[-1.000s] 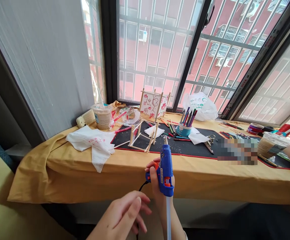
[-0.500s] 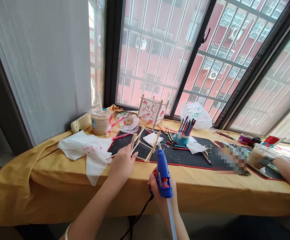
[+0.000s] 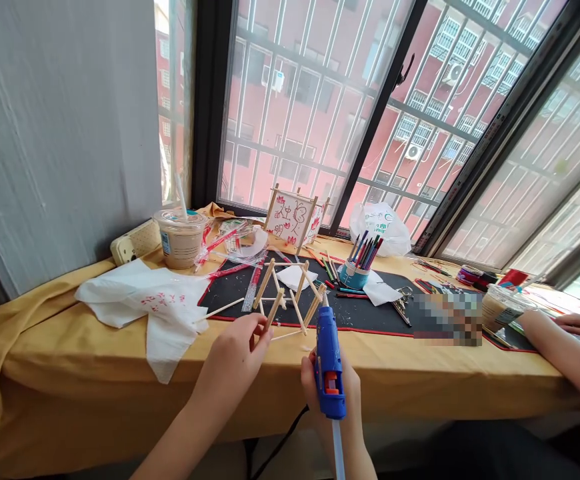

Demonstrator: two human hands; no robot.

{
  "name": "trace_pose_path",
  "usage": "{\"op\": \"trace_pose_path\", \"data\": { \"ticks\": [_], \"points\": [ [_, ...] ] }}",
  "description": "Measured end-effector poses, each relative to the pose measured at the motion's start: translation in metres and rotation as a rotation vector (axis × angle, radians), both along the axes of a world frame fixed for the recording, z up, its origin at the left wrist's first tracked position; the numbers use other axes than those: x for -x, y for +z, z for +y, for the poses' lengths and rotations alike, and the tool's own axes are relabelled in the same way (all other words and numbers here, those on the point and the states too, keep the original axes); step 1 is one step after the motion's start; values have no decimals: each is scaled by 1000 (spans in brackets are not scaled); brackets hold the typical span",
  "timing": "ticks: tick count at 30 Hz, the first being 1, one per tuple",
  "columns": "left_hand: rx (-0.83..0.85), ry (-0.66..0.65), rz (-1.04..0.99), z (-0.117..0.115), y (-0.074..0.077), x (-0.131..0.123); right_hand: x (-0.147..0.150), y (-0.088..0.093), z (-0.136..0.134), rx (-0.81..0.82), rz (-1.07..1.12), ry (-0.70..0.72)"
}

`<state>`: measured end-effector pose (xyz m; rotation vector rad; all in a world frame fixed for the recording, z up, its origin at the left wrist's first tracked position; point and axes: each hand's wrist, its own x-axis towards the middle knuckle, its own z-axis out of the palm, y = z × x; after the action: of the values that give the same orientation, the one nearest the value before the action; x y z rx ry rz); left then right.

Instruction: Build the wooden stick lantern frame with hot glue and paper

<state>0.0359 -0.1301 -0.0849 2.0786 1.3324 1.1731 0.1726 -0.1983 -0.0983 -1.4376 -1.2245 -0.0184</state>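
Observation:
A small frame of wooden sticks stands at the front edge of the black mat. My left hand pinches its near left post between thumb and fingers. In my right hand, closed round the handle, is a blue hot glue gun, nozzle pointing away from me. The nozzle tip is close beside the upper end of the frame's right posts; I cannot tell if they touch. A clear glue stick sticks out of the gun's rear. Left of the frame lies a white cloth with red marks.
A paper-covered stick lantern stands by the window. Nearby are a pen cup, a lidded drink cup, a ruler and a white plastic bag. A co-worker's arm rests at the right beside another drink cup.
The stick frame has been turned and tilted in my left hand, which now grips lower on one post. The glue gun's nozzle remains near the frame's right side. My view has shifted slightly right.

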Motion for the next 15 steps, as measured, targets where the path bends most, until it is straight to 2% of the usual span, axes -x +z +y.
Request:
{"op": "trace_pose_path", "data": {
  "ticks": [7, 15],
  "points": [
    [-27, -78, -48, -7, -8, -5, -7, -5, -2, -39, -45, -92],
    [-40, -76, -62, -8, -11, -6, -10, -6, 3, 16, -39, -85]
  ]
}}
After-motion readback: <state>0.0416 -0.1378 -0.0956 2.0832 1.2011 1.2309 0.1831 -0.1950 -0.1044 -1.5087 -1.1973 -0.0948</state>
